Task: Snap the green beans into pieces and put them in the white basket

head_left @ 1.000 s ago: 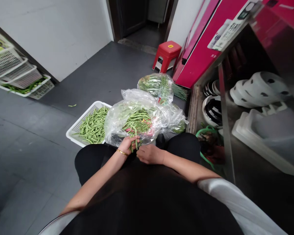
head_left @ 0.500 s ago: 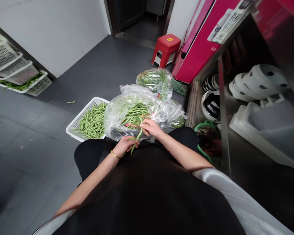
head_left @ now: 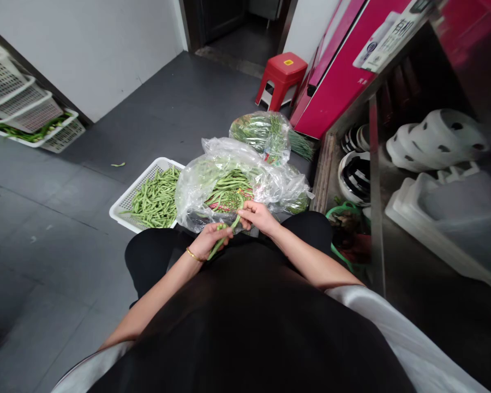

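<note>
A long green bean (head_left: pixel 236 221) runs between my two hands, above my lap. My left hand (head_left: pixel 213 240), with a gold bracelet at the wrist, is closed around its lower part; bean pieces poke out by the thumb. Thumb and fingers of my right hand (head_left: pixel 256 216) pinch the upper end. Just beyond the hands lies an opened clear plastic bag (head_left: pixel 190 183) with long green beans (head_left: pixel 231 185) inside. To its left, a white perforated basket (head_left: pixel 125 207) holds a heap of short bean pieces (head_left: pixel 157 199).
Another bag of greens (head_left: pixel 256 131) lies behind, near a red stool (head_left: pixel 284 71). Stacked white baskets (head_left: pixel 61 136) stand at left. On the right are a metal shelf (head_left: pixel 377 218) with white containers (head_left: pixel 437 139), and a green basket (head_left: pixel 343 207). A bean scrap (head_left: pixel 118 164) lies on the floor.
The bean has tilted and slid lower through my left hand. My right hand has shifted slightly right along with the view and still pinches the bean's upper end.
</note>
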Demonstrator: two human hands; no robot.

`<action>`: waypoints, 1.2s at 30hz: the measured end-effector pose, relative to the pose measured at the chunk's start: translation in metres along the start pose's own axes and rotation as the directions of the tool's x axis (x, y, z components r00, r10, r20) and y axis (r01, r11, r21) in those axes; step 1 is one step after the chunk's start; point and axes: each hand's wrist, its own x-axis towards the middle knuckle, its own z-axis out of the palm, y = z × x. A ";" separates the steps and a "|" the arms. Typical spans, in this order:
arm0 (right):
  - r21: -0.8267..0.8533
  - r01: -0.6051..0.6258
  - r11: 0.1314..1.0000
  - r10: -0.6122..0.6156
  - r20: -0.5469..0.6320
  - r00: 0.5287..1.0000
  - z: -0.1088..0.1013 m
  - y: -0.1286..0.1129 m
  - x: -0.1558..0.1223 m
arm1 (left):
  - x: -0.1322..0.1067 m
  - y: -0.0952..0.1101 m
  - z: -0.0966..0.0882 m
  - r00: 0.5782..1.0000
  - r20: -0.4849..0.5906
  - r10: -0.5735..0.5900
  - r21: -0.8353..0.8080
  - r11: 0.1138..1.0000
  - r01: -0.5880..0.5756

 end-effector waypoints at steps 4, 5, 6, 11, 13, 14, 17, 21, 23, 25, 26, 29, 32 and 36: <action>-0.364 0.179 0.914 -0.234 -0.113 0.966 0.020 -0.003 -0.019 | 0.011 -0.005 -0.007 0.962 -0.274 0.007 -0.254 0.964 -0.079; -0.431 0.224 0.874 -0.283 -0.078 0.956 0.026 -0.004 -0.024 | 0.014 -0.006 -0.009 0.941 -0.337 -0.019 -0.292 0.953 -0.086; -0.460 0.260 0.849 -0.302 -0.019 0.953 0.032 -0.003 -0.028 | 0.016 -0.007 -0.011 0.920 -0.389 -0.045 -0.315 0.945 -0.087; -0.362 0.153 0.920 -0.088 0.189 0.978 0.044 0.012 -0.023 | 0.013 -0.010 -0.008 0.957 -0.288 -0.036 -0.163 0.987 -0.012; -0.422 0.115 0.899 -0.057 0.148 0.987 0.038 0.017 -0.017 | 0.006 -0.007 -0.004 0.982 -0.186 -0.025 -0.012 1.000 0.023; -0.482 0.123 0.868 -0.063 0.139 0.988 0.034 0.017 -0.015 | 0.003 -0.006 -0.003 0.988 -0.153 -0.020 0.072 0.997 0.031; -0.720 0.229 0.655 -0.091 0.226 0.970 0.023 0.008 -0.020 | -0.002 -0.004 -0.002 0.989 -0.145 0.041 0.311 0.951 0.006; -0.903 0.335 0.268 -0.002 0.347 0.938 0.021 -0.013 -0.038 | 0.000 -0.010 -0.001 0.982 -0.175 0.074 0.446 0.895 0.012; -0.910 0.354 0.215 0.079 0.377 0.923 0.023 -0.018 -0.041 | 0.002 -0.012 -0.001 0.991 -0.122 0.048 0.432 0.902 0.009; -0.887 0.369 0.278 0.094 0.408 0.908 0.022 -0.016 -0.037 | 0.002 -0.012 -0.002 1.000 -0.026 0.007 0.372 0.928 0.003; -0.863 0.359 0.355 0.061 0.405 0.912 0.022 -0.013 -0.033 | 0.001 -0.011 -0.002 1.000 0.023 -0.012 0.317 0.949 0.004; -0.669 0.186 0.720 -0.092 0.173 0.981 0.019 0.003 -0.016 | 0.000 -0.008 0.000 0.995 0.101 0.005 0.092 0.996 -0.015; -0.308 -0.022 0.951 -0.005 -0.088 0.996 0.011 0.021 0.006 | 0.004 -0.008 0.004 0.992 0.118 0.035 -0.070 0.997 -0.027; -0.534 -0.030 0.845 0.171 0.217 0.961 -0.007 0.029 0.034 | 0.015 -0.012 -0.002 1.000 0.002 -0.018 -0.206 0.978 0.018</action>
